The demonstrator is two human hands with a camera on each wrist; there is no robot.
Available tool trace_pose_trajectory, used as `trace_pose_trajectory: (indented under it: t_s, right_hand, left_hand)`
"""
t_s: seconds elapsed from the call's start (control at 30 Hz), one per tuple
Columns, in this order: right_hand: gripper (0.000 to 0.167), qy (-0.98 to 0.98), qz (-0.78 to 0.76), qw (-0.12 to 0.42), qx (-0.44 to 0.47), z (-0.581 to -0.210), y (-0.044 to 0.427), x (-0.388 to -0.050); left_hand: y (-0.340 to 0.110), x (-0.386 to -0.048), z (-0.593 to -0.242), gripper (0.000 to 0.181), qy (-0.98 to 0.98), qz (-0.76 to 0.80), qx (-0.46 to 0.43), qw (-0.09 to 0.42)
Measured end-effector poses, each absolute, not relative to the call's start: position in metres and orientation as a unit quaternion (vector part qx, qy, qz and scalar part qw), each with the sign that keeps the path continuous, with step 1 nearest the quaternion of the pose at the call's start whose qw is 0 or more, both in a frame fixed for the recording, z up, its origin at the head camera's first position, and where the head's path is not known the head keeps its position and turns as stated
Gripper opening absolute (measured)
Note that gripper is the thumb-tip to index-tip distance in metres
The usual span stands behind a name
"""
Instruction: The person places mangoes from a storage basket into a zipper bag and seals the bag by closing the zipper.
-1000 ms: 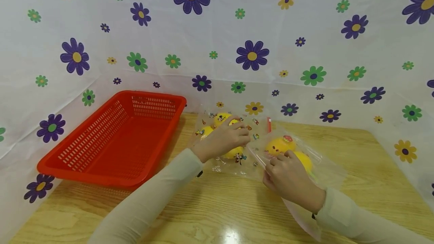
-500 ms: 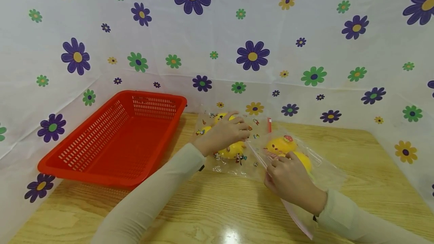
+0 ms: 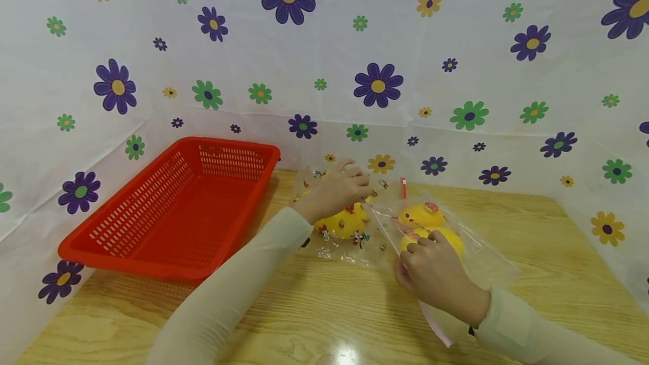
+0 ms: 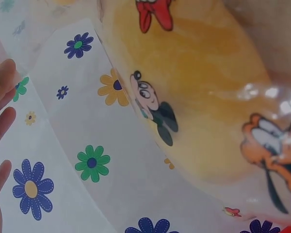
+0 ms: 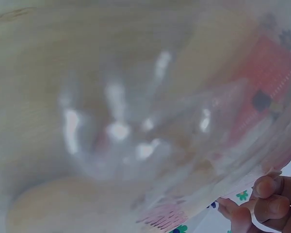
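Observation:
Two clear plastic bags with yellow rounded toys inside lie side by side in the head view. Cartoon figures decorate the left bag (image 3: 350,249); the right bag (image 3: 489,252) has a pinkish strip along its edge, and one toy (image 3: 421,214) in it shows a face and a pink topping. My left hand (image 3: 337,190) reaches over the left bag, fingertips at the upper end of the right bag's taut edge; its thumb is hidden. My right hand (image 3: 436,269) pinches that edge lower down. In the right wrist view, fingers (image 5: 271,206) meet at the clear film.
A red slotted plastic basket (image 3: 203,230) stands on the left of the wooden table (image 3: 304,308). A small red strip (image 3: 403,187) shows behind the bags. White cloth with flowers (image 3: 324,55) walls in the back and sides.
My left hand has shifted slightly up and right along with its sleeve. The loose lower end of the right bag's pink strip has swung left and up. My right hand stays nearly in place.

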State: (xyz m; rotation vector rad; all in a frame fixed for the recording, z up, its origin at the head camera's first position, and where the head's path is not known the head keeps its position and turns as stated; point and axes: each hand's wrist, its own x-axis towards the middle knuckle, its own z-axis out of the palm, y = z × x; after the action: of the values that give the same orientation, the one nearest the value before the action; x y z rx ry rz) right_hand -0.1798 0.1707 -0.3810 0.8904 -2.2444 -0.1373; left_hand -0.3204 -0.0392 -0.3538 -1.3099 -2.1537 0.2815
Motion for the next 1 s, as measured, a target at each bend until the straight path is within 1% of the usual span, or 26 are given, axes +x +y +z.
trace_pose_trajectory:
  t_s: [0.1,0.33,0.57,0.73,0.9,1.0]
  right_hand:
    - [0.033,-0.87,-0.059,0.351,0.34,-0.381,0.171,-0.18]
    - [0.03,-0.883,-0.073,0.328,0.328,-0.38,0.172,-0.178]
    - [0.032,-0.89,-0.071,0.318,0.318,-0.382,0.172,-0.179]
    - [0.035,-0.898,-0.071,0.31,0.305,-0.384,0.172,-0.179]
    - [0.037,-0.893,-0.067,0.326,0.302,-0.386,0.174,-0.18]
    - [0.037,-0.891,-0.066,0.332,0.304,-0.386,0.175,-0.181]
  left_hand:
    - [-0.038,-0.325,-0.355,0.017,-0.814,0.104,-0.49,0.294]
    - [-0.034,-0.334,-0.355,0.014,-0.827,0.106,-0.484,0.267]
    - [-0.029,-0.336,-0.353,0.019,-0.832,0.133,-0.473,0.258]
    - [-0.024,-0.324,-0.353,0.022,-0.827,0.127,-0.484,0.254]
    - [-0.015,-0.303,-0.36,0.03,-0.793,0.101,-0.533,0.277]
    - [-0.009,-0.288,-0.364,0.025,-0.771,0.099,-0.556,0.295]
